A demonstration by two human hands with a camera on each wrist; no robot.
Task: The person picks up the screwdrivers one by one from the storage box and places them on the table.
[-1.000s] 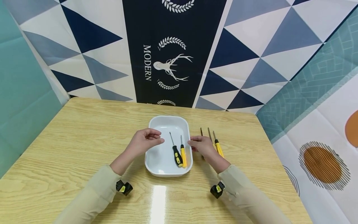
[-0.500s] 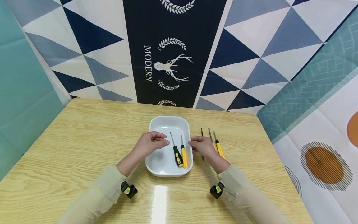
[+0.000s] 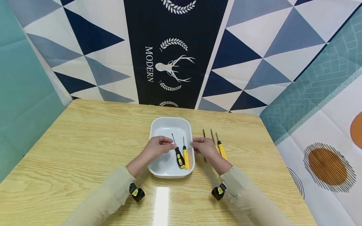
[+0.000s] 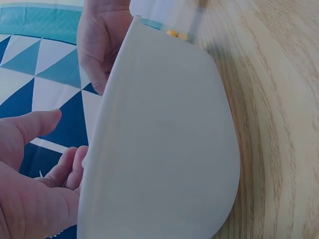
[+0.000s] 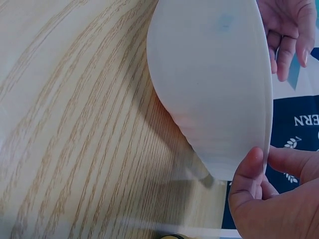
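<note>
A white rectangular tray (image 3: 162,164) stands on the table, holding two screwdrivers on its right side. One screwdriver (image 3: 179,158) has a black and yellow handle; the other screwdriver (image 3: 185,157) has a yellow handle. My left hand (image 3: 156,149) hovers over the tray's left half, fingertips close to the shaft of the black-and-yellow one. In the left wrist view, the left thumb and fingers (image 4: 67,167) are apart with nothing between them. My right hand (image 3: 205,148) pinches the tray's right rim, its thumb and finger on either side of the wall in the right wrist view.
Several tools lie on the table to the right of the tray, including a yellow-handled screwdriver (image 3: 221,150) and one with a dark shaft (image 3: 204,133), partly hidden by the right hand. Behind the wooden table (image 3: 93,135) hangs a patterned cloth (image 3: 175,37).
My left hand has moved right across the tray toward the screwdrivers. The right hand stays at the right rim, and the tray and tools keep their places.
</note>
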